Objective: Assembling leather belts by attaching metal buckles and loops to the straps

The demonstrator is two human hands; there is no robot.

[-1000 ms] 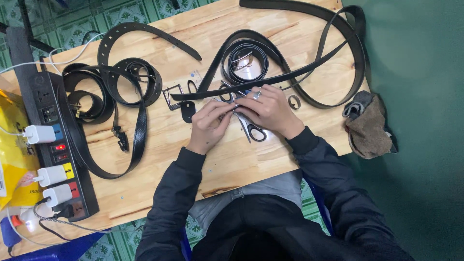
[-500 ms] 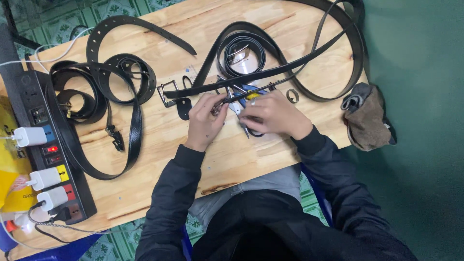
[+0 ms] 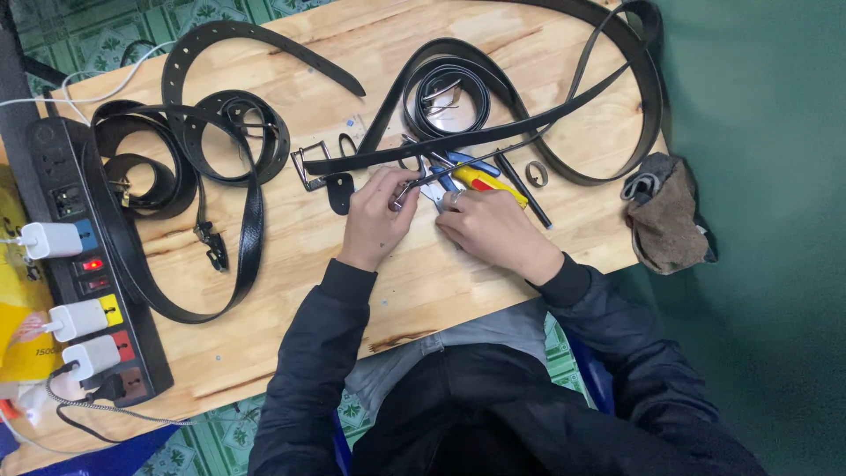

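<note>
Black leather belt strap (image 3: 414,157), long and flat, is laid across the middle of the pale wooden tabletop (image 3: 291,238), its free end just above both hands. Compared with half a second ago, the yellow-handled tool (image 3: 490,184) is seen exposed beside the right hand (image 3: 493,231), and the hands are drawn slightly nearer the body. The left hand (image 3: 374,220) is pinched shut on a small silver metal piece (image 3: 404,195); the right-hand fingers are closed against the same spot, though what they clamp cannot be told. A rectangular silver buckle (image 3: 308,167) is attached at the strap's left end. Work on the strap end is judged ongoing.
</note>
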